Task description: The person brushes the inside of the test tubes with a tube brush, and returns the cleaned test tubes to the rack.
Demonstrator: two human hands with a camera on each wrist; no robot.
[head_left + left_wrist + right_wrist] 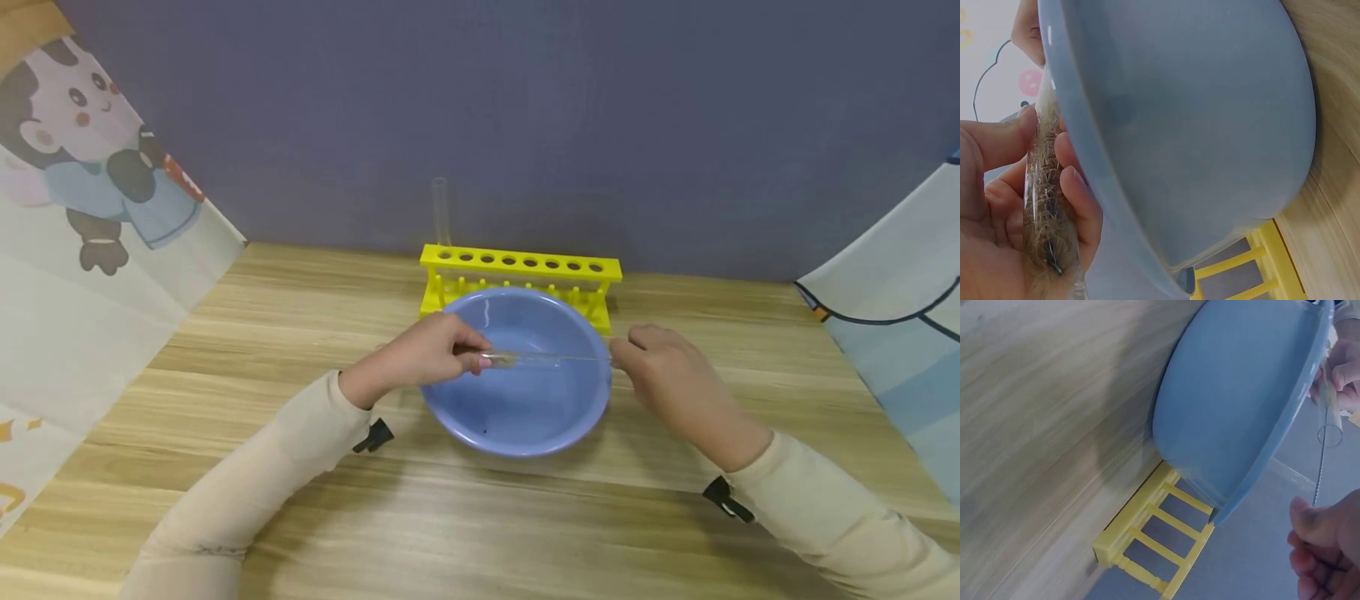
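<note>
My left hand (431, 352) grips a clear glass test tube (538, 361) held level above the blue basin (517, 421). Inside the tube sit the bristles of a test tube brush (1047, 206), close up in the left wrist view. The brush's thin twisted wire (1320, 469) comes out of the tube's open mouth, on the right. At the basin's right rim, my right hand (671, 383) pinches the end of that wire between thumb and finger.
Behind the basin stands a yellow test tube rack (517, 262), partly hidden by it. Another clear test tube (441, 212) stands upright at the rack's left end. A dark wall (525, 108) rises behind the wooden table (480, 533).
</note>
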